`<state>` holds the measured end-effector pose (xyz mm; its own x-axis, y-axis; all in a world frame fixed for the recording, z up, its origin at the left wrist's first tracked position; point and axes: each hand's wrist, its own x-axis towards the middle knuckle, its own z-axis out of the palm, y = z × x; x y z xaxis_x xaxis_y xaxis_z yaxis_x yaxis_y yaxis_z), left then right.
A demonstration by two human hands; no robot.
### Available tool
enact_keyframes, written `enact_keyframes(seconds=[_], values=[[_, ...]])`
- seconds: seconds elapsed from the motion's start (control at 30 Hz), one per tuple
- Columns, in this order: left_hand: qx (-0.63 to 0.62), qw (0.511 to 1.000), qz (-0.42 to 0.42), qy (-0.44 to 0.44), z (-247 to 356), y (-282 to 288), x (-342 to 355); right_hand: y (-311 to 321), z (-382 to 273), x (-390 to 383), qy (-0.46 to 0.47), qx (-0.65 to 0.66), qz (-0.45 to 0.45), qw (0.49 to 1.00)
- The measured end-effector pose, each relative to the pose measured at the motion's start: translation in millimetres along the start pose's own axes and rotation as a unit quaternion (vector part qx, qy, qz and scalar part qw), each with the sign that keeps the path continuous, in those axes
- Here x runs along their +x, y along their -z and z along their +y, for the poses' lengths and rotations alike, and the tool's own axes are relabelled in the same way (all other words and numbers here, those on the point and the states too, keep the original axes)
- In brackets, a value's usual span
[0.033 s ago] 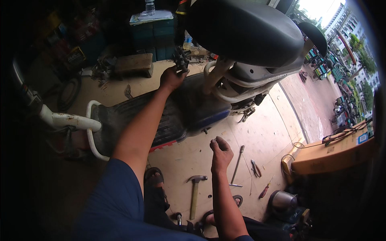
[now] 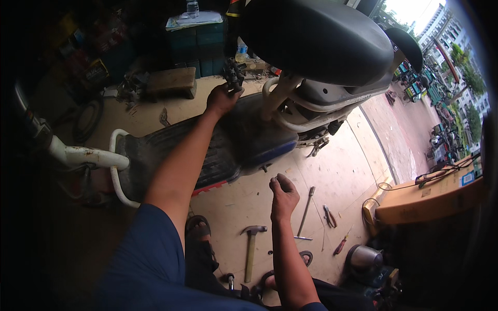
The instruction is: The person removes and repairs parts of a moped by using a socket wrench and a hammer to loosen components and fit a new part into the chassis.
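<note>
Far left: a white frame tube (image 2: 85, 155) curves round the front of the scooter's footboard (image 2: 171, 150), which lies across the floor (image 2: 238, 207) before me.

My left hand (image 2: 222, 99) reaches well forward over the footboard, arm extended. Its fingers are closed round a small dark part (image 2: 233, 76) at the base of the seat post area. What the part is I cannot tell. The grip looks firm, likely to steady it while the other hand is away from it.

Beyond it, a low wooden stool (image 2: 171, 82) stands on the floor.

Centre: the black seat (image 2: 316, 39) is tipped up, exposing pale frame tubes (image 2: 282, 103) beneath.

My right hand (image 2: 282, 193) hangs over the floor, well apart from the scooter. Thumb and fingertips are pinched together; whether something small sits between them I cannot tell, as nothing shows clearly.

Tools lie on the floor close to my right hand, within reach: a hammer (image 2: 251, 243) below it, then a long T-handled wrench (image 2: 305, 212), pliers (image 2: 329, 216) and a red-handled screwdriver (image 2: 341, 243) further right.

Far right: a yellow box (image 2: 425, 199) with a cable on top, and a metal pot (image 2: 363, 257) below it.
</note>
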<state>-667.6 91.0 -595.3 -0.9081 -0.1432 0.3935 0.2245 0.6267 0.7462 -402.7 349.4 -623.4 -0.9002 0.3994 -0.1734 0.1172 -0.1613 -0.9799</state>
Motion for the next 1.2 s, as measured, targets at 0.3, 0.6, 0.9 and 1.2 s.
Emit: enact_keyframes(seconds=[0.3,0.6,0.9,1.2], values=[[-0.137,0.987,0.02,0.075,-17.8,-17.9,-5.5,-34.3,11.3,2.3,0.018,-0.051,0.015,0.998],[-0.175,0.978,0.087,0.071,-28.4,-22.0,-11.8,-48.2,19.7,-3.6,0.001,0.036,0.047,0.998],[-0.152,0.981,0.074,0.09,-15.7,-11.5,-14.9,-49.0,12.5,-5.8,-0.054,0.09,0.036,0.994],[-0.148,0.983,0.08,0.078,-15.9,-12.0,-14.0,-43.0,3.7,-1.6,-0.091,0.054,-0.012,0.994]])
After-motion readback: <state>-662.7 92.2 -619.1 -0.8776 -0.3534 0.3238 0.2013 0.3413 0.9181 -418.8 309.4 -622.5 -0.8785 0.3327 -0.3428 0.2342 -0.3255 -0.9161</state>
